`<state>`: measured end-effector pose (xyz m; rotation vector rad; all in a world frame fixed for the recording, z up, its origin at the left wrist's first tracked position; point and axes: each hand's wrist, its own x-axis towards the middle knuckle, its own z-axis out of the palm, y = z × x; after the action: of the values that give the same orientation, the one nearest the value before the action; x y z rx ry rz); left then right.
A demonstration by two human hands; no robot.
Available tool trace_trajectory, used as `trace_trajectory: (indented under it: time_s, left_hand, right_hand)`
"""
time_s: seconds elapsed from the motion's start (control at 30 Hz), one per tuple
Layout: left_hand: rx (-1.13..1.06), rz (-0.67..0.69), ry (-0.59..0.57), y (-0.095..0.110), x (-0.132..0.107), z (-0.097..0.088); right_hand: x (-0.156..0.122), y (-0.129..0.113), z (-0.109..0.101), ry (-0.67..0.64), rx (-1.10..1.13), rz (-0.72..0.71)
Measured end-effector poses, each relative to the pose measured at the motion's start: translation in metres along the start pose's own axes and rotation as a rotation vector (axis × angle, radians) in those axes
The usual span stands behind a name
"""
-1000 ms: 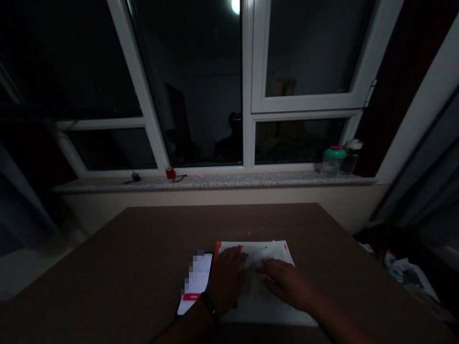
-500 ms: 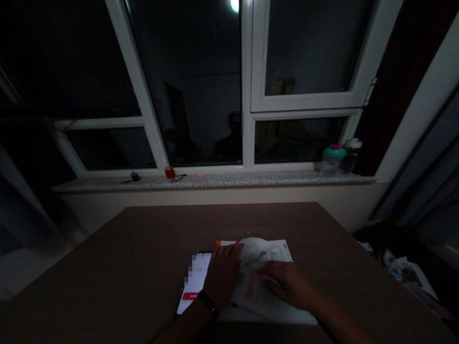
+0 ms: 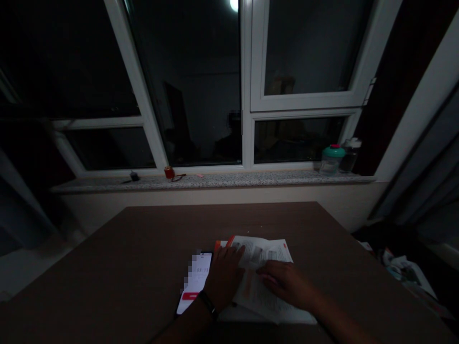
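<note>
A printed booklet [image 3: 263,255] with orange at its upper left corner lies open on the brown table, one leaf slightly skewed over the pages below. My left hand [image 3: 225,270], a dark band on its wrist, lies on the leaf's left side with the fingers stretched out. On the right part of the page rests my right hand [image 3: 285,281], its fingers curled in and close together. Whatever may be between them is hidden. Beside my left hand, a lit phone [image 3: 198,274] lies partly covered by that arm.
A granite windowsill [image 3: 222,180] runs behind the table [image 3: 143,248]. On it stand a teal-lidded bottle [image 3: 333,158], a clear bottle [image 3: 349,155], a small red item [image 3: 169,172] and a small dark item [image 3: 134,176]. Crumpled papers or bags [image 3: 409,274] lie beyond the right edge.
The booklet's leaf was curled up at the top and now lies flatter. My left hand's fingers have spread out over it. My right hand has stayed almost in place.
</note>
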<state>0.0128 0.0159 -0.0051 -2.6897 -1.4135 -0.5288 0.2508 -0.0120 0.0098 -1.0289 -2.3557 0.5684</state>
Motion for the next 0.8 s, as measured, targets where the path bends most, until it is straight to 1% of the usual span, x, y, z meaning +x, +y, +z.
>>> trace_trajectory:
  time_s: [0.13, 0.23, 0.37, 0.63, 0.8]
  left_hand:
    - [0.011, -0.007, 0.003, -0.005, -0.004, 0.011]
    - [-0.009, -0.003, 0.002, -0.006, -0.006, 0.013]
    - [-0.030, 0.017, -0.012, -0.004, -0.006, 0.011]
    - [-0.054, 0.063, -0.099, 0.003, -0.005, 0.001]
    - [-0.091, 0.040, -0.146, 0.007, -0.004, -0.006]
  right_hand:
    - [0.001, 0.000, 0.002, 0.022, 0.021, 0.017]
    - [0.001, 0.001, 0.003, 0.027, 0.015, 0.019]
    - [-0.001, 0.000, 0.003, 0.018, 0.021, 0.006]
    - [-0.001, -0.001, 0.002, 0.023, 0.055, -0.008]
    - [0.001, 0.003, 0.004, 0.076, 0.036, 0.039]
